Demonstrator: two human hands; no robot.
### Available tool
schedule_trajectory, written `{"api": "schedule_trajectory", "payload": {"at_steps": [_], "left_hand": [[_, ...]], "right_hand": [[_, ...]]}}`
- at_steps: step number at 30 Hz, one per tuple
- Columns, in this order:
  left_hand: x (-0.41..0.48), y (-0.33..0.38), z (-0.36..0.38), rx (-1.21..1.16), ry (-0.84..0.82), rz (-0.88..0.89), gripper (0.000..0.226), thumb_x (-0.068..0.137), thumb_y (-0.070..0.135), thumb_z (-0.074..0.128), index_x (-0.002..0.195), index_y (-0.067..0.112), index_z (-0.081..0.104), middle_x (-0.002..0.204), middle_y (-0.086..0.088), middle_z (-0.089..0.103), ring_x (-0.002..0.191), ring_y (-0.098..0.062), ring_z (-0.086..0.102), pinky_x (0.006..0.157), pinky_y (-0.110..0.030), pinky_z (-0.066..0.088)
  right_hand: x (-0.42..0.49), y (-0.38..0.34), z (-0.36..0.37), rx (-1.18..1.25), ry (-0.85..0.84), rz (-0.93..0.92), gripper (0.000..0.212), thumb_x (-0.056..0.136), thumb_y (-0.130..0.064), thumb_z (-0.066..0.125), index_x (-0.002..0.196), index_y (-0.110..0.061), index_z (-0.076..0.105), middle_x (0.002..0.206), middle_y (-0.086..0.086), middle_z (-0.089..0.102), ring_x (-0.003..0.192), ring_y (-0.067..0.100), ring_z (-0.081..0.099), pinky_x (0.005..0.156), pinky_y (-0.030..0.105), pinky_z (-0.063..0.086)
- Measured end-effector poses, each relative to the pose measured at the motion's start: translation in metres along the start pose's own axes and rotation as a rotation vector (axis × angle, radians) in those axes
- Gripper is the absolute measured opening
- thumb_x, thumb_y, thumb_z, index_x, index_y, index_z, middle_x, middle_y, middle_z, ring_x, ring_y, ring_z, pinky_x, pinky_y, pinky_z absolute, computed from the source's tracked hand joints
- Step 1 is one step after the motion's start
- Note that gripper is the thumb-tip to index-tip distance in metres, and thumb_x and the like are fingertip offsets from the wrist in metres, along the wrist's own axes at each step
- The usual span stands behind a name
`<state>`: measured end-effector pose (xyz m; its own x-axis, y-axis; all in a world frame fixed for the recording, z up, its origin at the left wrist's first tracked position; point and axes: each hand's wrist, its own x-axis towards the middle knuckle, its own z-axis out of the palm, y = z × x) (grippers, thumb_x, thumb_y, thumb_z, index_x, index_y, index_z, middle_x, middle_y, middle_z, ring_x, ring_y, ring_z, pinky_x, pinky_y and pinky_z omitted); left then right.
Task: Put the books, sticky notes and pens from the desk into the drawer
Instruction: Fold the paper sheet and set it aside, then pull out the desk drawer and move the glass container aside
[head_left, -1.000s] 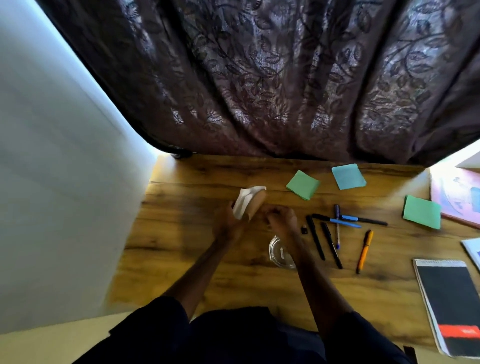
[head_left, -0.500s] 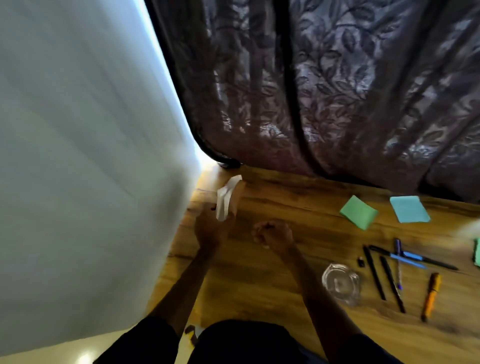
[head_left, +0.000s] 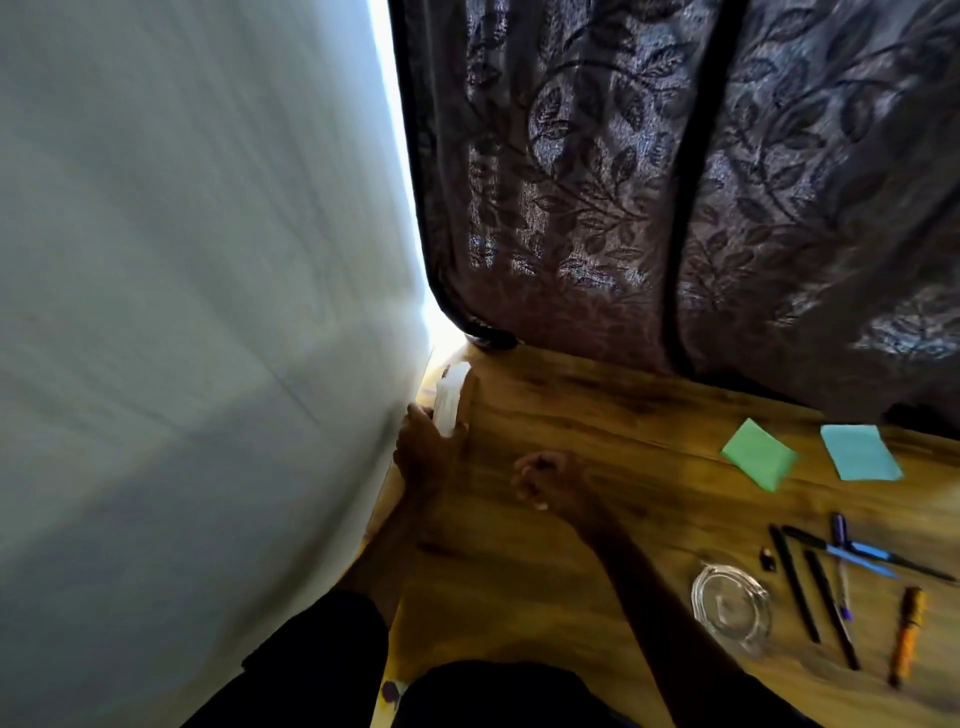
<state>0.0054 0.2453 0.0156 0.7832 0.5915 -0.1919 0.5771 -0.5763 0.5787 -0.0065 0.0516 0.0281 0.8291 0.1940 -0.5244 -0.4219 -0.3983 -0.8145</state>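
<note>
My left hand (head_left: 427, 451) grips a white and tan pad-like object (head_left: 453, 399) at the far left edge of the wooden desk (head_left: 597, 415), close to the wall. Beside it, over the desk, my right hand (head_left: 551, 480) is curled into a loose fist with nothing visible in it. A green sticky-note pad (head_left: 759, 460) and a blue sticky-note pad (head_left: 860, 452) lie at the back right. Several pens (head_left: 818, 587), black and blue, and an orange pen (head_left: 908, 634) lie on the right. No drawer is in view.
A clear glass dish (head_left: 731, 612) sits left of the pens, with a small black cap (head_left: 768, 560) beside it. A dark leaf-patterned curtain (head_left: 675, 182) hangs behind the desk. A pale wall (head_left: 197, 312) runs along the desk's left edge.
The view has swung left. My left hand has carried the white and tan object leftward to the desk's wall-side edge. My right hand has let go and hangs closed.
</note>
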Motion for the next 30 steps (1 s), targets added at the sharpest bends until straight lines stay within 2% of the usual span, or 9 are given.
{"api": "schedule_trajectory", "payload": {"at_steps": [4,7,10,12,15,21,24,26,30], "left_hand": [[-0.005,-0.004,0.005,0.037,-0.001,0.052,0.097,0.080,0.061,0.072,0.150,0.006,0.034,0.147,-0.017,0.047,0.133,-0.035,0.049,0.103,-0.049,0.047],[-0.027,-0.010,0.012,0.056,0.149,0.282,0.087,0.080,0.049,0.077,0.147,0.007,0.040,0.147,-0.017,0.047,0.132,-0.034,0.050,0.103,-0.047,0.050],[-0.055,-0.009,0.020,0.002,0.130,0.460,0.073,0.084,0.031,0.076,0.145,0.010,0.043,0.150,-0.012,0.046,0.138,-0.030,0.045,0.109,-0.045,0.046],[-0.074,-0.007,0.033,-0.039,0.046,0.596,0.063,0.089,0.023,0.070,0.145,0.011,0.044,0.151,-0.012,0.046,0.140,-0.029,0.044,0.112,-0.043,0.044],[-0.103,-0.002,0.056,-0.034,-0.094,0.750,0.052,0.093,0.017,0.064,0.142,0.013,0.047,0.148,-0.011,0.050,0.135,-0.027,0.049,0.109,-0.042,0.045],[-0.156,0.016,0.098,0.127,-0.366,1.044,0.053,0.086,0.014,0.073,0.135,0.012,0.052,0.130,-0.009,0.060,0.113,-0.023,0.061,0.087,-0.034,0.058],[-0.182,0.029,0.118,0.286,-0.516,1.063,0.051,0.086,0.017,0.072,0.134,0.013,0.056,0.131,-0.008,0.058,0.115,-0.027,0.061,0.089,-0.036,0.055],[-0.200,0.038,0.128,0.351,-0.600,1.074,0.050,0.091,0.022,0.063,0.140,0.014,0.051,0.139,-0.007,0.051,0.122,-0.027,0.054,0.096,-0.040,0.051],[-0.234,0.065,0.133,0.373,-0.724,1.030,0.058,0.092,0.035,0.048,0.147,0.016,0.039,0.147,-0.007,0.043,0.134,-0.028,0.045,0.107,-0.040,0.040]], "right_hand": [[-0.003,0.001,-0.004,-0.009,0.036,0.017,0.017,0.101,-0.005,0.051,0.107,-0.003,0.067,0.091,0.009,0.073,0.066,0.014,0.068,0.053,0.025,0.051],[-0.007,0.014,-0.011,-0.152,0.128,-0.046,0.015,0.099,-0.012,0.057,0.103,-0.010,0.072,0.093,0.003,0.077,0.074,0.013,0.073,0.059,0.022,0.055],[-0.015,0.030,-0.017,-0.450,0.341,-0.244,0.009,0.092,-0.014,0.067,0.094,-0.015,0.076,0.089,-0.001,0.076,0.074,0.013,0.072,0.057,0.008,0.043],[-0.021,0.047,-0.023,-0.647,0.466,-0.347,0.013,0.089,-0.011,0.064,0.095,-0.010,0.075,0.093,0.009,0.075,0.080,0.027,0.073,0.062,0.021,0.051],[-0.031,0.087,-0.040,-0.799,0.519,-0.442,0.039,0.083,-0.020,0.054,0.116,-0.004,0.067,0.116,0.019,0.070,0.108,0.035,0.065,0.092,0.045,0.056],[-0.091,0.135,-0.076,-0.753,0.535,-0.209,0.076,0.075,-0.019,0.074,0.145,-0.016,0.045,0.155,0.018,0.040,0.144,0.044,0.034,0.109,0.058,0.037],[-0.115,0.162,-0.097,-0.744,0.546,-0.063,0.077,0.075,-0.028,0.077,0.144,-0.010,0.049,0.158,0.020,0.036,0.144,0.046,0.033,0.111,0.062,0.037],[-0.132,0.183,-0.112,-0.696,0.582,-0.041,0.075,0.077,-0.034,0.073,0.141,-0.006,0.050,0.150,0.022,0.045,0.139,0.047,0.040,0.113,0.060,0.033],[-0.162,0.218,-0.133,-0.535,0.647,-0.107,0.072,0.067,-0.018,0.081,0.131,-0.001,0.053,0.127,0.023,0.060,0.113,0.044,0.059,0.093,0.051,0.054]]}}
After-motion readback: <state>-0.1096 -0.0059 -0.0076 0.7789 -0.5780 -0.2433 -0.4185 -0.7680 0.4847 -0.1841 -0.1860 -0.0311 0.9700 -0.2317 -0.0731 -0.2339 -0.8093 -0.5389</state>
